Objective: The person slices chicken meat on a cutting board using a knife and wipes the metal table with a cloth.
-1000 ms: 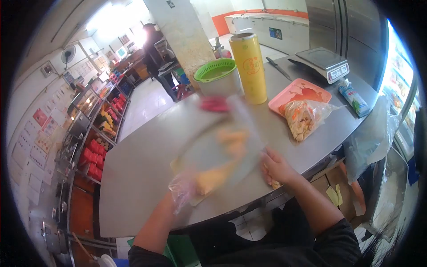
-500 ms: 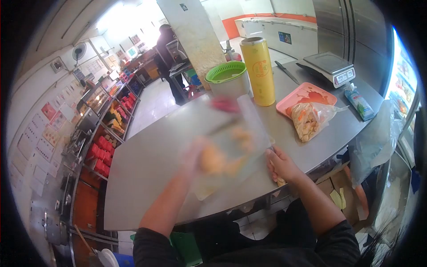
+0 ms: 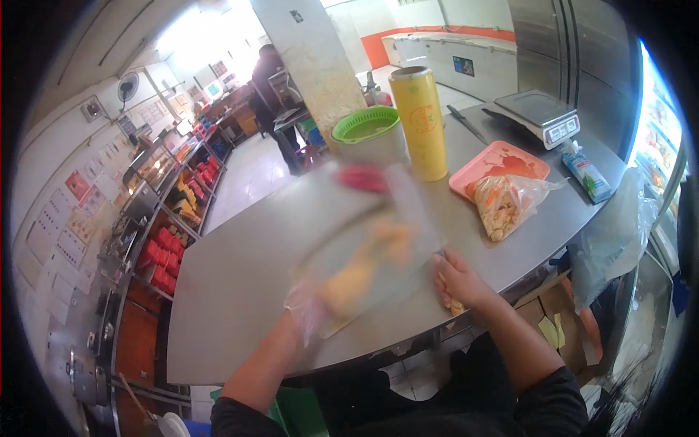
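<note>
My left hand (image 3: 309,302), smeared by motion and wrapped in thin clear plastic, is at the near left of a see-through tray or sheet (image 3: 338,258). Blurred orange-yellow food pieces (image 3: 357,273) lie there, right beside the hand; its fingers cannot be made out. Past them is a blurred dark pink item (image 3: 362,178). At the table's near edge my right hand (image 3: 460,280) is closed, with pale yellow-tan bits (image 3: 456,307) showing below the fist. What exactly it grips is hidden.
On the steel table (image 3: 226,291) are a yellow roll (image 3: 422,127), a green basket in a pale bucket (image 3: 368,127), a knife (image 3: 466,124), a scale (image 3: 535,113), a pink tray (image 3: 473,164), a bag of food pieces (image 3: 502,211) and a blue-green packet (image 3: 586,171). A person (image 3: 273,95) stands far off.
My left hand has drawn back toward me and slightly left, its plastic covering now easier to see. The right hand stays closed in nearly the same place. The view has shifted slightly.
</note>
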A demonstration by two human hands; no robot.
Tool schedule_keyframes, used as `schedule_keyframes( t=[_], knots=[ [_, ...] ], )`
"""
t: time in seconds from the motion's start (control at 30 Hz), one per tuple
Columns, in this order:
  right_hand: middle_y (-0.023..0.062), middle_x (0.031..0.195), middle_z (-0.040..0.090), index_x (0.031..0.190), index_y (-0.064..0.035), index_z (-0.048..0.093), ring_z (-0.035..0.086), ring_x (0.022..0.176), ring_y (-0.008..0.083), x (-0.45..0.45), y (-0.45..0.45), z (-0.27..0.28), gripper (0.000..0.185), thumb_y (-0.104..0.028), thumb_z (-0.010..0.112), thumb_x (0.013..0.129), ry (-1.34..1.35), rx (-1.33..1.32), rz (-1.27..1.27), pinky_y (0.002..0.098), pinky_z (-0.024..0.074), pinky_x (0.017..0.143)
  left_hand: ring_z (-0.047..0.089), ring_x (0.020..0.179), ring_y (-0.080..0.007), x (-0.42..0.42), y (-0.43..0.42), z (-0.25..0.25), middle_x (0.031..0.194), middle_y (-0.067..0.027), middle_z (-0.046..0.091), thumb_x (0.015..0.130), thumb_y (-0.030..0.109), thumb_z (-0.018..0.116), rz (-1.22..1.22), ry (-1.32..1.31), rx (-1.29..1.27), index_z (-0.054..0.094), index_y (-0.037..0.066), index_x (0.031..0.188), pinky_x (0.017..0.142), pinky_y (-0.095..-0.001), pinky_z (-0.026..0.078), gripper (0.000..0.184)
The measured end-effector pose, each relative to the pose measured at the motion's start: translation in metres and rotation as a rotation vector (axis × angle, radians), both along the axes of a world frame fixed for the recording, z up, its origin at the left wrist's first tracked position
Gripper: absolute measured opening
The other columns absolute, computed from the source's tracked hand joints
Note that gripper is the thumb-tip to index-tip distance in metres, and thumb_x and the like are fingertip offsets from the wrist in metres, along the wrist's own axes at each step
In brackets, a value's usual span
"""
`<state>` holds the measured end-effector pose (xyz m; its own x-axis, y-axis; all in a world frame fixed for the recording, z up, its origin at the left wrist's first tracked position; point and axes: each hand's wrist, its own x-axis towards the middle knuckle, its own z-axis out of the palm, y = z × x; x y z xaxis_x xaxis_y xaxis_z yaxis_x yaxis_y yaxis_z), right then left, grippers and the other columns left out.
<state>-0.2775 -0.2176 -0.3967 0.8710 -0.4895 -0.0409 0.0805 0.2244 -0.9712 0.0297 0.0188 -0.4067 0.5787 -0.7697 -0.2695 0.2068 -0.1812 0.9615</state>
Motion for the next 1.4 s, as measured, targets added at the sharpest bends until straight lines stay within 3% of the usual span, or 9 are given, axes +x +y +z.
schedule_keyframes(
  t=[0.17,0.27,0.37,0.43,0.47,0.57,0.73,1.0,1.4],
  knots=[
    [0.0020,0.067,0.048,0.113,-0.0068,0.047,0.050,0.044,0.0136,0.004,-0.001,0.001,0.025,-0.031,0.044,0.114,0.021,-0.015,0.009,0.0309,0.0445,0.042,0.071,0.075,-0.0177,-0.005,0.026,0.022,0.098,-0.0071,0.071,0.104,0.022,0.062,0.089,0.026,0.171,0.060,0.009,0.125,0.064,-0.0291,0.057,0.025],
    [0.0016,0.067,0.047,0.113,-0.0070,0.047,0.050,0.045,0.0131,0.005,0.002,0.000,0.024,-0.031,0.043,0.114,0.058,-0.055,-0.024,0.0301,0.0454,0.043,0.069,0.064,-0.0178,0.005,0.041,0.021,0.089,-0.0061,0.070,0.100,0.018,0.065,-0.141,-0.899,0.288,0.059,0.010,0.128,0.060,-0.0318,0.055,0.030],
    [0.0032,0.069,0.050,0.111,-0.0050,0.048,0.052,0.046,0.0136,0.006,0.014,0.016,0.026,-0.031,0.046,0.113,0.092,-0.080,-0.038,0.0317,0.0454,0.044,0.070,0.064,-0.0226,-0.004,0.039,0.039,0.088,-0.0096,0.071,0.096,0.021,0.066,-0.006,-1.217,0.113,0.065,0.011,0.122,0.062,-0.0381,0.056,0.028],
    [0.0139,0.075,0.061,0.110,-0.0026,0.052,0.062,0.054,0.0271,0.014,0.026,0.032,0.030,-0.032,0.049,0.111,0.406,-0.353,-0.092,0.0421,0.0505,0.053,0.071,0.072,-0.0300,0.000,0.036,0.040,0.093,-0.0124,0.072,0.096,0.028,0.064,-0.199,-1.762,0.231,0.070,0.009,0.109,0.066,-0.0442,0.056,0.024],
    [0.0139,0.075,0.061,0.110,-0.0026,0.052,0.062,0.054,0.0271,0.018,0.028,0.030,0.030,-0.032,0.049,0.111,0.414,-0.371,-0.090,0.0421,0.0505,0.053,0.071,0.072,-0.0300,-0.003,0.030,0.038,0.093,-0.0124,0.072,0.096,0.028,0.064,-0.182,-1.754,0.220,0.070,0.009,0.109,0.066,-0.0442,0.056,0.024],
    [0.0315,0.091,0.068,0.112,-0.0022,0.054,0.066,0.083,0.0520,0.032,0.046,0.022,0.037,-0.038,0.047,0.110,0.395,-1.136,0.008,0.0595,0.0510,0.076,0.069,0.085,-0.0351,-0.018,0.007,0.028,0.097,-0.0148,0.072,0.095,0.032,0.064,-0.298,-1.307,0.100,0.073,0.008,0.098,0.076,-0.0485,0.056,0.026],
    [0.0268,0.087,0.070,0.110,-0.0015,0.050,0.069,0.084,0.0484,0.064,0.079,0.061,0.034,-0.035,0.045,0.110,0.794,-1.234,0.152,0.0589,0.0530,0.076,0.066,0.103,-0.0363,-0.025,-0.002,0.030,0.108,-0.0142,0.071,0.095,0.033,0.065,-0.467,-1.699,0.059,0.073,0.010,0.108,0.092,-0.0524,0.050,0.027],
    [0.0233,0.086,0.072,0.110,-0.0028,0.049,0.073,0.084,0.0434,0.122,0.094,0.055,0.030,-0.033,0.046,0.110,1.025,-1.386,0.246,0.0557,0.0563,0.075,0.068,0.103,-0.0355,-0.002,-0.005,0.006,0.109,-0.0121,0.071,0.088,0.024,0.067,-0.374,-1.454,-0.081,0.072,0.011,0.113,0.090,-0.0533,0.052,0.028],
    [0.0246,0.088,0.072,0.110,-0.0034,0.049,0.072,0.085,0.0455,0.162,0.068,0.043,0.031,-0.035,0.047,0.110,0.833,-1.496,0.261,0.0575,0.0561,0.074,0.070,0.105,-0.0301,0.001,0.006,-0.001,0.110,-0.0059,0.072,0.088,0.023,0.067,-0.166,-1.573,-0.078,0.072,0.019,0.114,0.094,-0.0537,0.051,0.027]
  ],
)
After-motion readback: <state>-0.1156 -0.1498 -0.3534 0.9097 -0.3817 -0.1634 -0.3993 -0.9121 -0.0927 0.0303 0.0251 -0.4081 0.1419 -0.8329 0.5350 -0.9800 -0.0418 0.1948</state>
